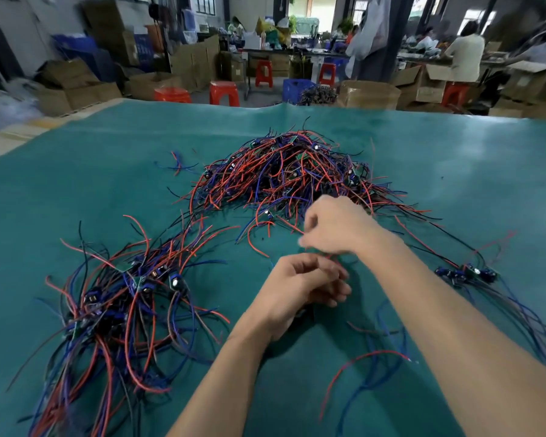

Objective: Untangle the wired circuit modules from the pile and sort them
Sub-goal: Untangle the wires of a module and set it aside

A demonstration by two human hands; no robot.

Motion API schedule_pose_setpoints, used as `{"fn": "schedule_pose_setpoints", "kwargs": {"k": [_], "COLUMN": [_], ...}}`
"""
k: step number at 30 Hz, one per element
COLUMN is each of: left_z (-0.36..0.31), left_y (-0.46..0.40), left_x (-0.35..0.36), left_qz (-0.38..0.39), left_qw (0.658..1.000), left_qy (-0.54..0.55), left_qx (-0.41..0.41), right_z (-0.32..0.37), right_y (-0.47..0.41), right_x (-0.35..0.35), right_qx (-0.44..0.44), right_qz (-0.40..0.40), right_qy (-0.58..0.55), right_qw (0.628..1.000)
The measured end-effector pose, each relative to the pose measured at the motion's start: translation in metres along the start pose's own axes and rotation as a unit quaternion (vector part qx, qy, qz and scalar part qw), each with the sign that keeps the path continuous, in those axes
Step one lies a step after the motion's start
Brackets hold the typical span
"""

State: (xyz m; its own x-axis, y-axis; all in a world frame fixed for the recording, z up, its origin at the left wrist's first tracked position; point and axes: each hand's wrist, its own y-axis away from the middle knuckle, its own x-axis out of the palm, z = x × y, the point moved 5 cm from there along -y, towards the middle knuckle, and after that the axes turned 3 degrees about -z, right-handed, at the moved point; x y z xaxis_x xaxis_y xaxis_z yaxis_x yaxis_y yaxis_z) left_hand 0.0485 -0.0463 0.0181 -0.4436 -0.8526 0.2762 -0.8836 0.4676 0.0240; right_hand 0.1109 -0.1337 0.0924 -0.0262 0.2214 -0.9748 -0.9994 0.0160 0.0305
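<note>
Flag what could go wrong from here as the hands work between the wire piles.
1. Both hands, left hand and right hand, pinch wires close to the big pile; pulling may drag neighbouring modules along.
2. Loose leads from the left pile reach toward the big pile, so sorted and unsorted could re-tangle.
3. The small right group lies beside the right forearm, which might sweep it.

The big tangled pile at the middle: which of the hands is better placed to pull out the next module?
Probably the right hand: it hovers at the near edge of the big pile. The left hand sits nearer the body.
</note>
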Motion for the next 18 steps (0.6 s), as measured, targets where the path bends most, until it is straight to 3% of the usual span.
{"fn": "schedule_pose_setpoints", "kwargs": {"k": [2,9,12,15,18], "left_z": [-0.001,-0.005,-0.003,-0.003,-0.001], "left_y": [0.001,0.002,0.001,-0.001,-0.002], "left_x": [0.000,-0.002,-0.005,-0.007,-0.006], "left_qz": [-0.003,-0.030,-0.051,-0.062,-0.039], "left_qw": [1.000,1.000,0.998,0.997,0.999], "left_qy": [-0.008,0.001,0.018,0.029,0.035], "left_qx": [0.003,0.009,0.009,0.019,0.012], "right_z": [-0.039,-0.097,-0.116,-0.125,-0.117], "right_y": [0.004,0.021,0.035,0.052,0.067], "right_x": [0.013,0.021,0.018,0.013,0.017], "right_qx": [0.054,0.068,0.103,0.128,0.136], "right_qz": [-0.003,-0.092,-0.148,-0.192,-0.141], "right_qy": [-0.010,-0.126,-0.223,-0.481,-0.688], "right_qw": [0.999,0.985,0.958,0.846,0.699]}}
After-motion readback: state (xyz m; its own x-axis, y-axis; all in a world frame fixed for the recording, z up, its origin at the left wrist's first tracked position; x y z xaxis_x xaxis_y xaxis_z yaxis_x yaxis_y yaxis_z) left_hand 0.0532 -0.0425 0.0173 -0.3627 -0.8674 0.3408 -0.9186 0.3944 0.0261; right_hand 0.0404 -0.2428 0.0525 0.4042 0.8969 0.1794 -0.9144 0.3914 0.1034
